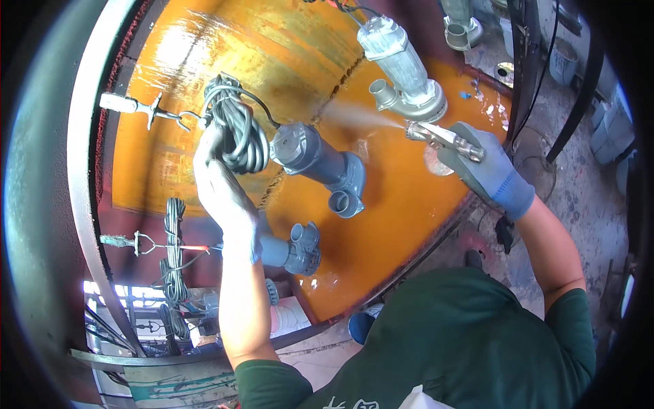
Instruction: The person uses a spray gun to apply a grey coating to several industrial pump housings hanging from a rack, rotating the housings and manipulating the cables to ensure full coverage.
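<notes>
My gloved left hand is closed around a bundled grey cable at the left. From that bundle a cord runs to the top of a blue-grey submersible pump, hanging tilted with its round outlet toward me. My right hand, in a grey-blue glove, grips a metal spray gun with a round cup below it. A pale mist leaves the gun's nozzle toward the left, passing between the blue-grey pump and a paler silver pump farther away.
Behind the pumps stands an orange-yellow coated panel. Another blue-grey pump hangs beyond my left forearm. Metal hooks and a second coiled cable hang at the left by a curved frame. Buckets stand at the far right.
</notes>
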A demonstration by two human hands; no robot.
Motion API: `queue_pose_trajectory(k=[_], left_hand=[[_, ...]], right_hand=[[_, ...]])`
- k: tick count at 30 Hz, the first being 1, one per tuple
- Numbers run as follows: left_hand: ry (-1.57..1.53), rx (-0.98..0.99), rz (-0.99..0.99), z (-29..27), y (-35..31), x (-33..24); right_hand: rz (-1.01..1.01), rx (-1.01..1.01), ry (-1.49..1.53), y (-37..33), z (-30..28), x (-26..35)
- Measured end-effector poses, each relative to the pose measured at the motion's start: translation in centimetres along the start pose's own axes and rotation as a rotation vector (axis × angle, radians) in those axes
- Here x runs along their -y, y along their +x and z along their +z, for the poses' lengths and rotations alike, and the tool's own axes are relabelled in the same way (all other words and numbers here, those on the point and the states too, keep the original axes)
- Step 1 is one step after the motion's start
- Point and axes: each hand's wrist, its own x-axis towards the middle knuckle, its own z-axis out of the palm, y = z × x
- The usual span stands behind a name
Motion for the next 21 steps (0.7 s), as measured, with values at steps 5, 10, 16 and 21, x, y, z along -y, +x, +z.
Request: queue_pose_trajectory(k=[5,10,16,21], left_hand=[[0.268,0.119,0.221,-2.3,-3.4,-1.7],[0.323,0.049,0.207,-4.6,-5.6,-0.8],[0.262,-0.048,0.055,-7.7,-7.0,1.2],[0.313,-0.099,0.020,-10.2,-7.3,2.7]], right_hand=[[-0.144,0.430,0.091,-1.7,-0.9,4.5],[-0.065,0.008,-0.086,-1.2,-1.3,5.8],[-0.235,0.228,-0.042,-2.3,-1.3,5.1],[-0.085,0.059,-0.027,-1.7,-2.3,6.0]])
